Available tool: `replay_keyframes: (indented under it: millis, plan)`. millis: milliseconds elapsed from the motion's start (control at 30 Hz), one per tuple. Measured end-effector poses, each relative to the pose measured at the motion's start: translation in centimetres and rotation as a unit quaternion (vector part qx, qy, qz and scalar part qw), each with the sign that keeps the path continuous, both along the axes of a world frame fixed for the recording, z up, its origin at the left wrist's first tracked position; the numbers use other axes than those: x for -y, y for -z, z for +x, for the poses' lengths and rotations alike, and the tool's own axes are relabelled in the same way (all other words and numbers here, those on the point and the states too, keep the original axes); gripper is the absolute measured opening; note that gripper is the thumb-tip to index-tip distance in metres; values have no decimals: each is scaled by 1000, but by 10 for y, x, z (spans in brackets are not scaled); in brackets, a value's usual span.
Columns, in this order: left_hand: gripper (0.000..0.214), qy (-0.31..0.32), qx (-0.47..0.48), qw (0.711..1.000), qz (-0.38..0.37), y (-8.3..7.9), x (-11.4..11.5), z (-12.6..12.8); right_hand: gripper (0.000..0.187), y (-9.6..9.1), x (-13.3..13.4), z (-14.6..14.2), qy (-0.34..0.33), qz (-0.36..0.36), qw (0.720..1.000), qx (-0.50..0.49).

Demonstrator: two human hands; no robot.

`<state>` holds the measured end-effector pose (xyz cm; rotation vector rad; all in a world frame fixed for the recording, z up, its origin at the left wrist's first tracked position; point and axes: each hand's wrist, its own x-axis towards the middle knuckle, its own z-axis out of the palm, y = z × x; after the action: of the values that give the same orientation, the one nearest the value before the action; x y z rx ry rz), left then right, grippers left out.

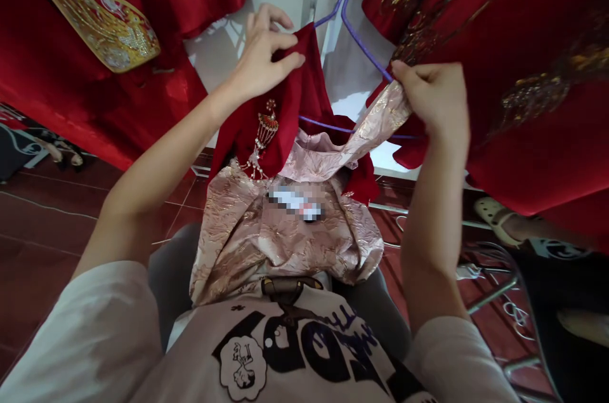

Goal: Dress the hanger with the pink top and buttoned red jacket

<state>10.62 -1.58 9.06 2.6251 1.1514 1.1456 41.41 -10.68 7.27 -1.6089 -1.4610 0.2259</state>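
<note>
Apparent hanging step: right hand (435,95) pinches a red-and-pink brocade garment (285,235), draped below the grip, at a purple triangular wire hanger (344,2); left hand (269,51), hold indeterminable; shoulder alignment seems required next

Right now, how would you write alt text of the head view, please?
The right hand pinches a shiny pink strip at a purple hanger, while the left hand is at red cloth draped over the hanger's other arm. Pink brocade lies over the person's lap, and red garments hang on both sides.
</note>
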Motion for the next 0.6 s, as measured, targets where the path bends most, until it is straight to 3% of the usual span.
replay_keyframes:
  millis: [67, 167, 233, 333, 400, 500, 533, 600]
  plan:
    - [39, 38, 22, 999, -32, 12, -42, -18, 45, -21, -11, 8, -85, -149, 985, -27]
    - [54, 142, -42, 981, -124, 29, -84, -36, 41, -39, -30, -1, -183, -328, 926, -52]
    - [65, 154, -69, 976, -138, 36, -94, -43, 38, -39, -40, -16, -221, -401, 889, -31]
    - [72, 133, -63, 981, -123, 36, -84, -52, 33, -25, -53, -36, -244, -471, 848, -2]
    - [75, 113, -62, 987, -95, 33, -67, -58, 34, -12, -60, -40, -237, -479, 844, 41]
    - [83, 58, -76, 995, -42, 28, -42, -63, 46, 2, -67, -33, -212, -433, 867, 126]
    - [86, 42, -79, 995, -36, 27, -35, -64, 49, 5, -68, -30, -204, -394, 885, 142]
    - [88, 25, -83, 996, -33, 27, -28, -64, 52, 6, -69, -23, -186, -230, 945, 142]
